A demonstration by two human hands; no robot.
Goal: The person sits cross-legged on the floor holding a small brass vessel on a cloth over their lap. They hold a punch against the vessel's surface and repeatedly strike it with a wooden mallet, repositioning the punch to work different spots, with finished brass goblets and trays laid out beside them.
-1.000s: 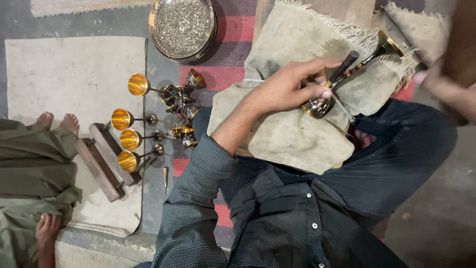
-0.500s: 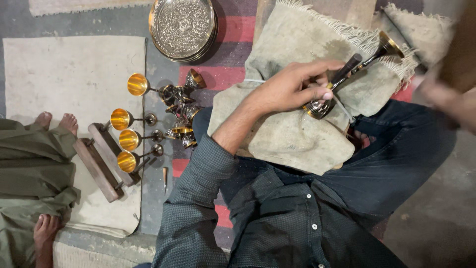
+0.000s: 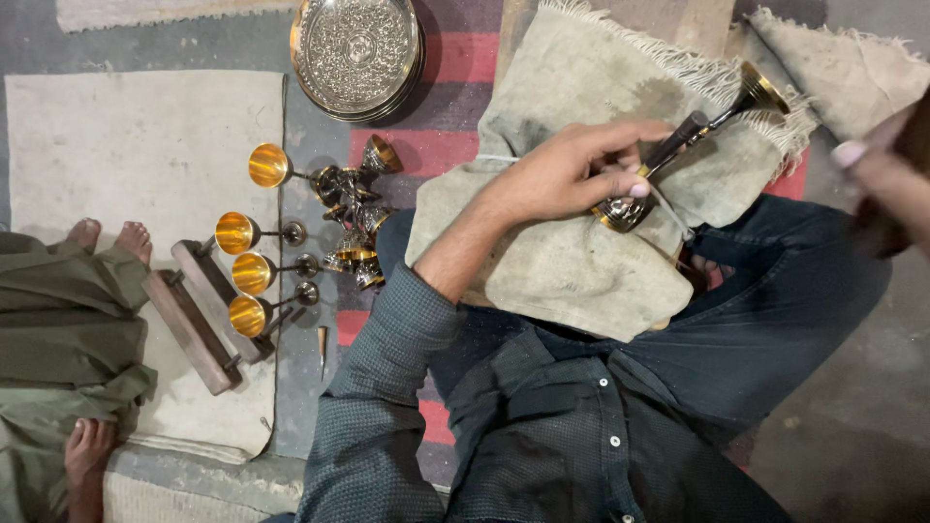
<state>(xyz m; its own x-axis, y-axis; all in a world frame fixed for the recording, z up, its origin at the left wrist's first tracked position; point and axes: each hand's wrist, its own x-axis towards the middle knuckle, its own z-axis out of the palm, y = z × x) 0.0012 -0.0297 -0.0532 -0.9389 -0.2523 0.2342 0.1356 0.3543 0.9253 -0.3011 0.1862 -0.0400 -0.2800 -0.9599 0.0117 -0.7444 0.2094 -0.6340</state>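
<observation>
My left hand [image 3: 572,174] is pinched around a metal goblet [image 3: 678,150] lying on its side on the grey cloth [image 3: 572,271] over my lap. Right hand [image 3: 886,169] is blurred beside the cloth's far edge — can't tell its grip. Gold-lined goblets [image 3: 254,274] lie well off the cloth, by wooden blocks [image 3: 194,315] — engraved tray [image 3: 356,53] beyond them.

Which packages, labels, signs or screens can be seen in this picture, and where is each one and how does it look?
None: no package, label, sign or screen is in view.
The left hand holds a metal goblet lying on a grey-green fringed cloth on the lap.
The right hand is blurred at the right edge.
Gold-lined goblets lie on the floor, below a round embossed silver tray.
</observation>
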